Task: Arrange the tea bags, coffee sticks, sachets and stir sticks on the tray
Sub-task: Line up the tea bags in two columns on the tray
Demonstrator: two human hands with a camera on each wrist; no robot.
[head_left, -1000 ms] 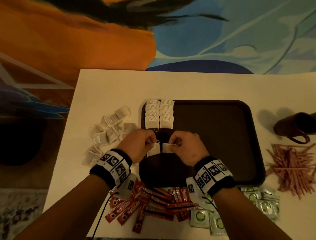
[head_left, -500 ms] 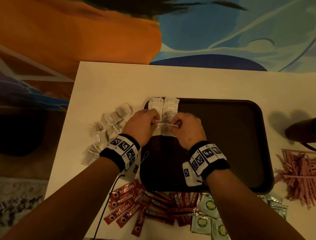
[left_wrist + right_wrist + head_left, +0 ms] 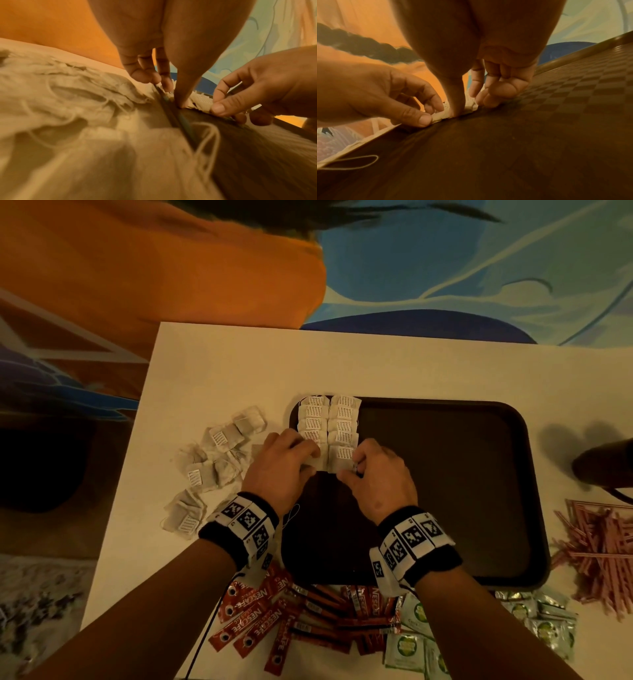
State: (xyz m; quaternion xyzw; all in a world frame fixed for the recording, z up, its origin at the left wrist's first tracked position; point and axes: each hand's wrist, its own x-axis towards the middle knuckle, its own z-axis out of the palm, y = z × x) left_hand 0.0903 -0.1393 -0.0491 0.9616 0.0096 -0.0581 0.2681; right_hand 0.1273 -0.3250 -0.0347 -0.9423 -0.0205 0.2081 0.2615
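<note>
Cream tabletop (image 3: 219,364) against an orange-and-blue mural (image 3: 445,268). Brown checkered tray (image 3: 445,474) centred. Left hand (image 3: 284,463) and right hand (image 3: 376,474) each pinching a tea bag (image 3: 339,460) onto two rows at the far-left corner.

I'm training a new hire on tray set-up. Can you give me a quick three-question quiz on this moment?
1. True or false: coffee sticks already lie on the tray.
2. How many columns do the tea bags on the tray form?
3. The stir sticks lie: A) right of the tray, B) left of it, C) on it.

Key: 1 false; 2 two; 3 A.
</note>
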